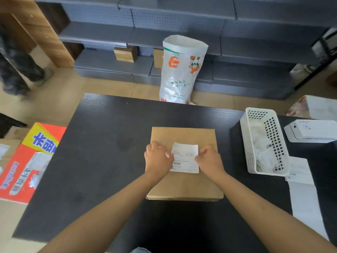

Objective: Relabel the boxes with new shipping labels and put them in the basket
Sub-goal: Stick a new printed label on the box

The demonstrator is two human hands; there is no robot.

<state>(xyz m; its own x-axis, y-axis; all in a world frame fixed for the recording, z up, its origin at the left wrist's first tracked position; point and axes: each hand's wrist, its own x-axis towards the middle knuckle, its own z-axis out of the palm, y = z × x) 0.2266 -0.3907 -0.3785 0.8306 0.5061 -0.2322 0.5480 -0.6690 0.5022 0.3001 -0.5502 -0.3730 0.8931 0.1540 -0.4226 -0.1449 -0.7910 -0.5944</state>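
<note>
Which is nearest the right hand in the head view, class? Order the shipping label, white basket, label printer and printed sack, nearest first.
From the right hand:
1. Shipping label, touching it, on the cardboard box.
2. White basket, to its right.
3. Label printer, beyond the basket.
4. Printed sack, on the floor past the table.

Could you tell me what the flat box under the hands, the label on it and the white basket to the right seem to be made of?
The box looks like plain brown cardboard: matte, with folded edges. The label seems to be thin white paper, printed with text and a barcode; whether it is adhesive cannot be told. The basket looks like moulded white plastic, with smooth walls pierced by square holes.
</note>
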